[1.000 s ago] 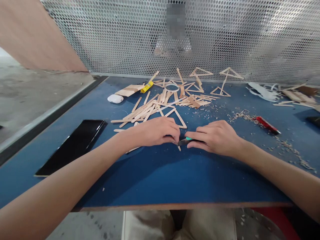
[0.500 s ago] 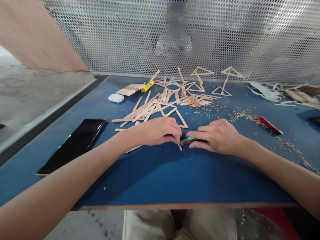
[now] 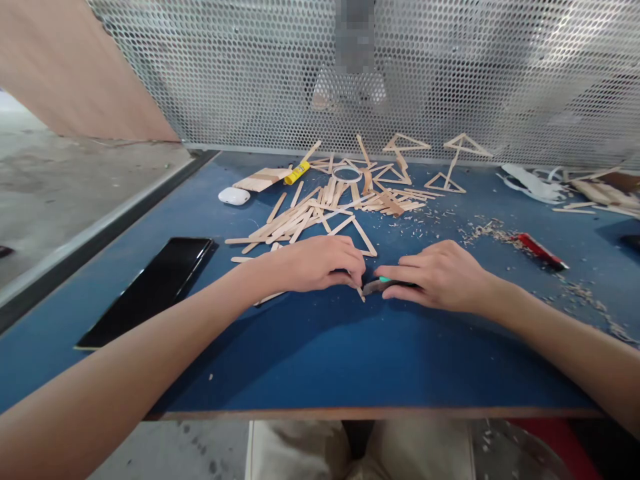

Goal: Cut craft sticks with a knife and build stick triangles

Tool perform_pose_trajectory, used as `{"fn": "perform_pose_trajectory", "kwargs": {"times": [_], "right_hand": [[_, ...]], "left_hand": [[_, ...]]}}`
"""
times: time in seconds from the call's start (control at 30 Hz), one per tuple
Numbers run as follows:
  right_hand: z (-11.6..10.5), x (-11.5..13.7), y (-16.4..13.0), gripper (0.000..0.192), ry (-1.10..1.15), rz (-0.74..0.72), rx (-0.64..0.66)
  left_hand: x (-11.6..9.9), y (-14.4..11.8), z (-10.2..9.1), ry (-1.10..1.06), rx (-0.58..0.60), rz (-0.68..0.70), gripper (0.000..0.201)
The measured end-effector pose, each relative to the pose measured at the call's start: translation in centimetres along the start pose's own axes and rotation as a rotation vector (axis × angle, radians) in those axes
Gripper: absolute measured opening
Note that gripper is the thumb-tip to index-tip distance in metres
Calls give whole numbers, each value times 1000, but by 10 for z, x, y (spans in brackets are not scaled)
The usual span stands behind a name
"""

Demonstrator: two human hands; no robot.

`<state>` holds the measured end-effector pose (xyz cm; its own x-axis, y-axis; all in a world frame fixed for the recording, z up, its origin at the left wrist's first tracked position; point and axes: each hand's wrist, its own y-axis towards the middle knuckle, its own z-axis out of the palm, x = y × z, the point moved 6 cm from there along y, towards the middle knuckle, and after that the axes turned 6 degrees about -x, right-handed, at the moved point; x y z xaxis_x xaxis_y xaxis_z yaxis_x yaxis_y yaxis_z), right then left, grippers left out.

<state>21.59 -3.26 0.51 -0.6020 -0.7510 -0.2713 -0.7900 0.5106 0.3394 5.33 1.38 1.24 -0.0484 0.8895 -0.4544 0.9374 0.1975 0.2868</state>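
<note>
My left hand (image 3: 320,263) lies flat on the blue table (image 3: 320,360), pressing down a wooden craft stick (image 3: 267,298) whose near end pokes out at the fingertips. My right hand (image 3: 440,275) grips a small cutter (image 3: 375,287) with a green part, its dark blade tip touching the stick end just by my left fingers. Both hands sit close together near the table's middle. Most of the stick is hidden under my left hand.
A pile of craft sticks (image 3: 305,217) and stick triangles (image 3: 443,180) lies beyond the hands, with a yellow glue stick (image 3: 296,173), a white case (image 3: 233,196) and wood shavings (image 3: 483,230). A black phone (image 3: 150,287) lies left, a red cutter (image 3: 543,250) right. A perforated metal screen (image 3: 450,73) backs the table.
The cutter in my right hand has drawn slightly to the right along the stick end. My left hand has stayed in place on the stick.
</note>
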Motion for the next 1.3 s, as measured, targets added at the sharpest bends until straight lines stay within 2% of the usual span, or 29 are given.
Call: {"fn": "perform_pose_trajectory", "kwargs": {"times": [0.27, 0.47, 0.53, 0.63, 0.77, 0.87, 0.97, 1.13, 1.3], "right_hand": [[1, 3, -4, 39, -1, -28, 24], [0, 1, -7, 41, 47, 7, 31], [-3, -6, -7, 40, 122, 62, 34], [-9, -24, -8, 38, 312, 237, 1], [-12, -41, -11, 24, 518, 421, -46], [-5, -49, -13, 22, 649, 523, -39], [8, -53, -15, 27, 814, 633, -3], [17, -56, -13, 42, 810, 694, -47], [17, -55, -14, 41, 790, 710, -75]], "left_hand": [[1, -1, 1, 24, 8, 7, 17], [2, -2, 1, 15, 8, -10, 17], [3, -3, 0, 20, 15, -22, 19], [4, -4, -1, 15, 25, -12, 22], [3, -4, -3, 5, 21, -14, 21], [5, -4, -1, 11, 31, -37, 19], [7, -4, 1, 15, 25, -50, 18], [12, -4, 2, 35, 13, -91, 12], [11, -6, -2, 163, -37, -108, 29]]}}
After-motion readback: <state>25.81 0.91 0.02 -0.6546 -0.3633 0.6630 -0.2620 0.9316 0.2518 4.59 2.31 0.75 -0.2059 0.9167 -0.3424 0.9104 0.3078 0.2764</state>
